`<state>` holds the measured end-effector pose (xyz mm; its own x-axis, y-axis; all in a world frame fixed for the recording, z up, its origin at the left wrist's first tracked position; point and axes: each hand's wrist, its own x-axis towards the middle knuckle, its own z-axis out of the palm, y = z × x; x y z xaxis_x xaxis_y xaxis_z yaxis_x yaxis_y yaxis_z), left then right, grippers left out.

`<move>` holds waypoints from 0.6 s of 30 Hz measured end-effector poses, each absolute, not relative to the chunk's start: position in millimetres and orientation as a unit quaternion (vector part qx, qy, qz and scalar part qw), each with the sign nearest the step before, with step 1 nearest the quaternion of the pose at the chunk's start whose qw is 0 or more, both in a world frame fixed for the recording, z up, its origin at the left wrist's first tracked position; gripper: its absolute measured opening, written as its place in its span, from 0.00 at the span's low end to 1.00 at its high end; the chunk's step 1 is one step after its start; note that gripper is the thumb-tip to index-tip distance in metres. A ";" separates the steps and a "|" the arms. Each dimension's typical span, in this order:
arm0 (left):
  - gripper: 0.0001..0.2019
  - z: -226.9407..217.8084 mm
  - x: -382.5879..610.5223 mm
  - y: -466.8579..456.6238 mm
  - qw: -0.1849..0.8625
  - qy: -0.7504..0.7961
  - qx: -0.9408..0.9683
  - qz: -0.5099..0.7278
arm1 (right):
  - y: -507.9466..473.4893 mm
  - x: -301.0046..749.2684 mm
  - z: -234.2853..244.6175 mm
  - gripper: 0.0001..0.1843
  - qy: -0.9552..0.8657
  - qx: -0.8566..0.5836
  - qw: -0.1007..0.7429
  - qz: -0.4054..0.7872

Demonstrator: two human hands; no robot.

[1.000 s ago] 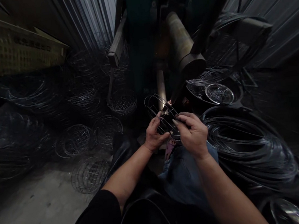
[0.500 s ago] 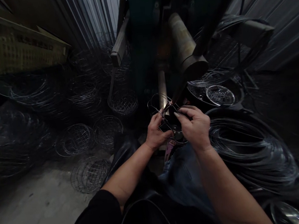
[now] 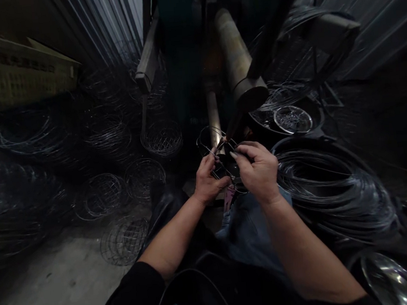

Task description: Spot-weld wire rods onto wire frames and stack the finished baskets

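Observation:
A small round wire frame [image 3: 202, 136] is held at the tip of a machine's metal electrode rod [image 3: 214, 116]. My left hand [image 3: 208, 180] is closed around the frame's left side, thumb below and fingers near the rod. On the other side, my right hand [image 3: 258, 166] pinches at the frame's right edge with thumb and forefinger; whether a separate piece of wire is in the pinch cannot be made out. Above the hands a thick metal cylinder [image 3: 241, 59] juts from the dark green machine [image 3: 180, 55].
Wire baskets [image 3: 124, 240] stand on the floor at left, with more stacked behind. To the right lie a large coil of wire [image 3: 343, 197] and a pan holding a ring-rimmed round dish [image 3: 292, 119]. A yellow crate [image 3: 22, 80] is at upper left.
The whole view has shifted slightly, so the machine and coil appear further left. Both hands keep their grip on the wire frame beside the rod.

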<state>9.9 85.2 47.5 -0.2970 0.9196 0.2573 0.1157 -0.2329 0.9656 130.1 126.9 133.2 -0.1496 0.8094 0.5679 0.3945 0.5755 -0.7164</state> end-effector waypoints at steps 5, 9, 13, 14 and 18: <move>0.45 48.4 10.1 85.5 0.333 0.520 0.495 0.611 | 127.5 127.4 133.5 0.06 -0.727 -0.415 0.506 0.206; 0.43 46.8 10.4 85.9 0.327 0.515 0.498 0.616 | 128.8 125.7 135.5 0.06 -0.714 -0.420 0.515 0.220; 0.44 45.7 13.8 85.0 0.324 0.524 0.482 0.623 | 116.4 145.8 129.7 0.04 -0.716 -0.422 0.489 0.265; 0.44 46.6 14.8 84.2 0.327 0.526 0.477 0.623 | 109.8 153.9 125.1 0.05 -0.713 -0.427 0.480 0.281; 0.44 55.6 16.2 78.5 0.351 0.531 0.473 0.609 | 78.9 179.9 100.5 0.16 -0.685 -0.441 0.484 0.320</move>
